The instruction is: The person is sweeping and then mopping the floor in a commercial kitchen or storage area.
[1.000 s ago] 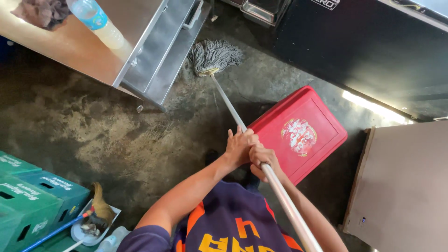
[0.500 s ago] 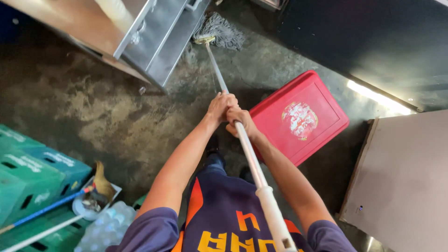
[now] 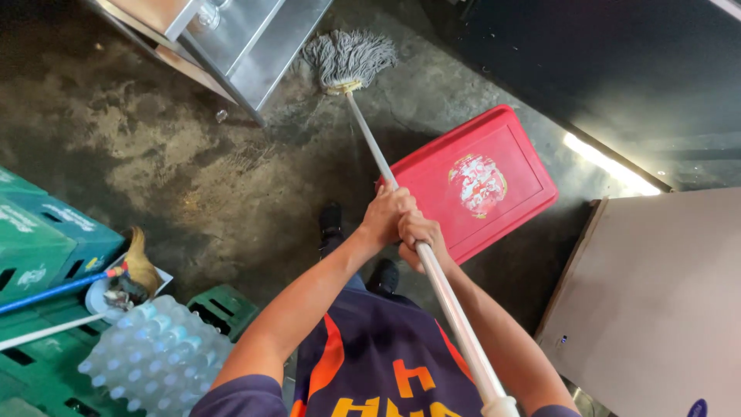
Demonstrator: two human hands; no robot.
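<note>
String mop (image 3: 349, 59) on the wet concrete floor (image 3: 185, 170), its grey head lying just beside the lower edge of the steel cabinet (image 3: 247, 38), at the far end of the stroke. The pale handle (image 3: 432, 270) slopes back to the person. Left hand (image 3: 386, 216) and right hand (image 3: 421, 235) are both wrapped tight round the handle, touching, the left farther down the shaft. With the hands so close, leverage is likely weak; sliding them apart would probably give a firmer, flatter sweep. The strands should stay spread and pressed flat, not lifted. A red lid (image 3: 475, 185) lies on the floor just right of the handle and could catch a sideways stroke. Green crates (image 3: 38, 239) and a pack of water bottles (image 3: 154, 355) stand well apart at the left edge.
</note>
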